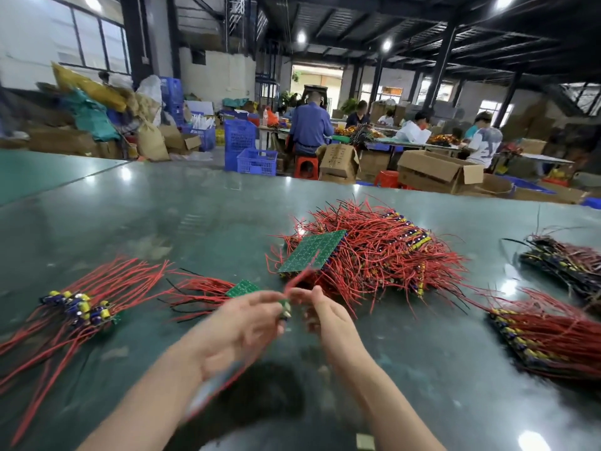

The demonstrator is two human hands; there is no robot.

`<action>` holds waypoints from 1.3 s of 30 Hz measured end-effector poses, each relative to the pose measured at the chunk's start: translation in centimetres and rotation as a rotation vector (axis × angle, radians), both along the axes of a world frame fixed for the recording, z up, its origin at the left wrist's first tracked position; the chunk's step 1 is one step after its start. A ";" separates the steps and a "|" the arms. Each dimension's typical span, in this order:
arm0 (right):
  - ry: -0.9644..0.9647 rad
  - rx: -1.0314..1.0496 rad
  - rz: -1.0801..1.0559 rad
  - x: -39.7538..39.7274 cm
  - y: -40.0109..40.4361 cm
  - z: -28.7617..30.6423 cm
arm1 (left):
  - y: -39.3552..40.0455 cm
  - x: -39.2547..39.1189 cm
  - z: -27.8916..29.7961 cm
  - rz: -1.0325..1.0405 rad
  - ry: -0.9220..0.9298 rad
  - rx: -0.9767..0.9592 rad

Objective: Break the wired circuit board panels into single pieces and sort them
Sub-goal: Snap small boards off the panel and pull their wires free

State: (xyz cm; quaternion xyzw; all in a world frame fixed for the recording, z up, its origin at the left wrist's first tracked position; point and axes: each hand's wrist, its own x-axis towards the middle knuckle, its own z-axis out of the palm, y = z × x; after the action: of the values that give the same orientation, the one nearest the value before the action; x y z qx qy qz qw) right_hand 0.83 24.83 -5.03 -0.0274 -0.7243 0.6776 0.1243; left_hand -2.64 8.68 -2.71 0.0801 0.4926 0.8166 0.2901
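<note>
On the far left of the green worktop (pixel 195 206) lies a pile of singles (pixel 81 309), yellow and blue parts up, red wires fanned out. Next to it a small strip (pixel 242 288) rests with its wires trailing left. At the centre the left hand (pixel 242 323) pinches a small board piece (pixel 285 309) at its fingertips, and the right hand (pixel 328 315) pinches the red wires (pixel 294 283) rising from it; motion blur hides the exact grip. Behind them a green panel (pixel 312 252) sits on the big heap (pixel 383 252), with more stacks (pixel 549 336) at the right. I reckon a pull on the wires rather than the board could tear a solder joint, or drag tangled neighbours off the heap.
</note>
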 end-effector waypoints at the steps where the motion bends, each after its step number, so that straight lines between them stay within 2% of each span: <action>1: 0.005 0.026 -0.007 0.0 -0.4 -0.1 | -1.6 -0.6 0.8 0.079 0.045 -0.038; 3: 0.005 0.076 0.004 0.3 -1.0 -0.4 | -6.0 -2.0 2.2 0.236 0.203 -0.186; 5: -0.019 0.115 0.009 0.5 -1.5 -0.9 | -10.5 -3.4 3.2 0.424 0.349 -0.425; 8: -0.064 0.217 0.016 0.2 -2.0 -1.7 | -14.9 -6.3 3.0 0.588 0.434 -0.734; 11: -0.086 0.287 0.001 -0.4 -2.1 -2.1 | -16.9 -8.6 1.6 0.597 0.459 -1.003; 14: -0.095 0.349 -0.014 -0.6 -2.1 -2.3 | -18.1 -9.9 0.2 0.584 0.657 -1.418; 17: -0.088 0.385 -0.017 -0.7 -2.0 -2.3 | -17.2 -9.3 0.4 0.396 0.827 -1.888; 18: -0.078 0.385 -0.020 -0.7 -1.9 -2.3 | -16.1 -8.5 0.9 0.425 0.903 -1.901; 19: -0.069 0.375 -0.028 -0.7 -1.8 -2.3 | -14.5 -7.6 1.3 0.454 0.977 -1.776; 21: -0.050 0.326 -0.050 -0.6 -1.6 -2.2 | -10.0 -5.1 1.7 0.377 0.972 -1.449; 22: -0.041 0.297 -0.061 -0.6 -1.5 -2.1 | -7.5 -4.0 1.3 0.283 0.943 -1.388; 24: -0.025 0.266 -0.083 -0.6 -1.4 -2.0 | -3.4 -2.8 -0.3 0.176 0.921 -1.435; 26: -0.025 0.285 -0.097 -0.5 -1.3 -2.1 | -1.5 -2.7 -1.8 0.292 0.929 -1.478; 27: -0.023 0.312 -0.098 -0.4 -1.3 -2.2 | -1.1 -2.9 -2.3 0.365 0.934 -1.439; 32: 0.053 0.464 -0.077 -0.6 -1.6 -2.6 | -0.3 -2.5 -3.8 0.564 1.057 -1.012; 35: 0.088 0.441 -0.090 -1.0 -1.7 -2.6 | 0.0 -2.0 -3.3 0.546 1.098 -0.795; 39: 0.155 0.390 -0.129 -0.7 -1.4 -2.1 | 0.5 -1.2 -3.0 0.486 1.155 -0.697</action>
State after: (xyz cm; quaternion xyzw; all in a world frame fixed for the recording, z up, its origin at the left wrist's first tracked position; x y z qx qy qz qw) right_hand 0.14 23.47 -7.09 0.0031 -0.8266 0.5154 0.2259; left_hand -3.87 9.14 -5.74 0.2903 0.8034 0.4805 -0.1983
